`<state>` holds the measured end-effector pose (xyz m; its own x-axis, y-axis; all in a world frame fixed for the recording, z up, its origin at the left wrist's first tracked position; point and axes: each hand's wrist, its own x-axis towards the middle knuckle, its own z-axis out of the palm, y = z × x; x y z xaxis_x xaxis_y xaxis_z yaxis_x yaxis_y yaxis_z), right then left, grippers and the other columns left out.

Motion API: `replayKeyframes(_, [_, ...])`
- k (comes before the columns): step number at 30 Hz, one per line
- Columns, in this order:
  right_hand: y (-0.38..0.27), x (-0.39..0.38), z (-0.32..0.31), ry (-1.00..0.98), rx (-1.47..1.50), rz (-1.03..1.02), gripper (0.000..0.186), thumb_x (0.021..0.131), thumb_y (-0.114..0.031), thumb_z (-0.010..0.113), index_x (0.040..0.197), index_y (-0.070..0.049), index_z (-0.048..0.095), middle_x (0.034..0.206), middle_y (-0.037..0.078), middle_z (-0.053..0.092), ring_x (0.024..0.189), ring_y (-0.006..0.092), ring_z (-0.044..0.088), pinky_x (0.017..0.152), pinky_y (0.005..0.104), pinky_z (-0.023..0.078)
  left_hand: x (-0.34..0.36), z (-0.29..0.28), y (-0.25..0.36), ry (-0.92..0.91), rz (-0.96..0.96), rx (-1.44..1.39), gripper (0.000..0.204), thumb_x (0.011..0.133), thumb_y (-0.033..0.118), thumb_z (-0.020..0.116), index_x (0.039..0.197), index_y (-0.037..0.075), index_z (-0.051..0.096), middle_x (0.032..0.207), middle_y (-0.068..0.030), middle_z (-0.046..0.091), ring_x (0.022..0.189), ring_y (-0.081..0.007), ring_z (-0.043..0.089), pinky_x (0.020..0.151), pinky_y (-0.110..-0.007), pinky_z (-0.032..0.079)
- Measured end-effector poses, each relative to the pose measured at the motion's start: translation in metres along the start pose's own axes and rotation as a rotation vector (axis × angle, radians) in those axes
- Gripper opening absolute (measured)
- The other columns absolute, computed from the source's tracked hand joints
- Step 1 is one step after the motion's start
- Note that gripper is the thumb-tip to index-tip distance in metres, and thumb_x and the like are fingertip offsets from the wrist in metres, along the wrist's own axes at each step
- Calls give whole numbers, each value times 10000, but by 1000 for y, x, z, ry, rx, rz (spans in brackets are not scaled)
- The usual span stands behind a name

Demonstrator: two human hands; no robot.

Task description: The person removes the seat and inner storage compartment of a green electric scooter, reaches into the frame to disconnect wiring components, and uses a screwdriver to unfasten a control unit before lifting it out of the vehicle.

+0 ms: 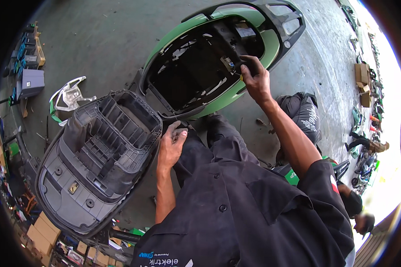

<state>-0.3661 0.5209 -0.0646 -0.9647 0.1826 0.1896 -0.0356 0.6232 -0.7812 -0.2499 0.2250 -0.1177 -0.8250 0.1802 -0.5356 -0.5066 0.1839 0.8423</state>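
Observation:
A green scooter body (218,105) stands before me, its black under-seat bay (187,71) uncovered. My right hand (256,78) is at the bay's right rim, thumb and fingers curled beside a small metal latch (228,63). A bit of yellow (241,77) shows under the thumb; what the fingers hold is hidden. My left hand (173,143) hovers near the bay's near left corner, its blackened fingers loosely bent and nothing visible in them. Left of it lies the tipped-back seat (98,155), its ribbed grey underside facing up.
A silver rack-like bracket (71,95) lies on the floor (107,40) beyond the seat. A dark bag-like shape (300,113) is right of my legs. Boxes and parts line the left side. A cardboard box (363,75) and another person (363,222) are at the right.

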Motion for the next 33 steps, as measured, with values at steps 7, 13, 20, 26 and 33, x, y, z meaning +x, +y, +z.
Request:
replayKeyframes(7, [26, 47, 6, -649, -67, -195, 187, 884, -88, 591, 1066, -49, 602, 778, 171, 646, 671, 309, 653, 613, 358, 509, 16, 29, 16, 83, -43, -95, 427, 919, 164, 607, 1283, -34, 504, 1026, -136, 680, 929, -179, 649, 839, -299, 507])
replayKeyframes(13, [53, 36, -26, -636, 19, -209, 237, 874, 18, 553, 1096, -19, 628, 729, 120, 627, 570, 195, 596, 549, 303, 470, 47, 70, 31, 274, -106, -140, 383, 913, 139, 619, 1243, -36, 535, 1024, -132, 675, 926, -170, 647, 834, -298, 511])
replayKeyframes(20, [48, 11, -59, -771, 155, -400, 297, 735, 85, 610, 1021, 7, 615, 779, 135, 597, 667, 262, 592, 631, 345, 481, 141, 197, 43, -89, -336, -726, 285, 973, 276, 536, 1003, 10, 635, 814, -38, 668, 692, -100, 608, 633, -254, 485])
replayKeyframes(26, [55, -3, -53, -1017, 106, -568, 431, 608, 62, 681, 1029, -4, 616, 764, 77, 556, 683, 255, 566, 709, 394, 446, 156, 250, 39, 75, -187, -668, 245, 938, 235, 580, 872, 4, 631, 733, -13, 605, 650, -92, 531, 588, -289, 442])
replayKeyframes(33, [63, -13, -54, -1112, 165, -626, 425, 628, 65, 670, 1042, -1, 604, 800, 95, 576, 719, 252, 580, 738, 391, 441, 148, 265, 36, 293, -192, -661, 249, 846, 154, 600, 737, -67, 561, 598, -127, 565, 542, -165, 500, 541, -386, 430])
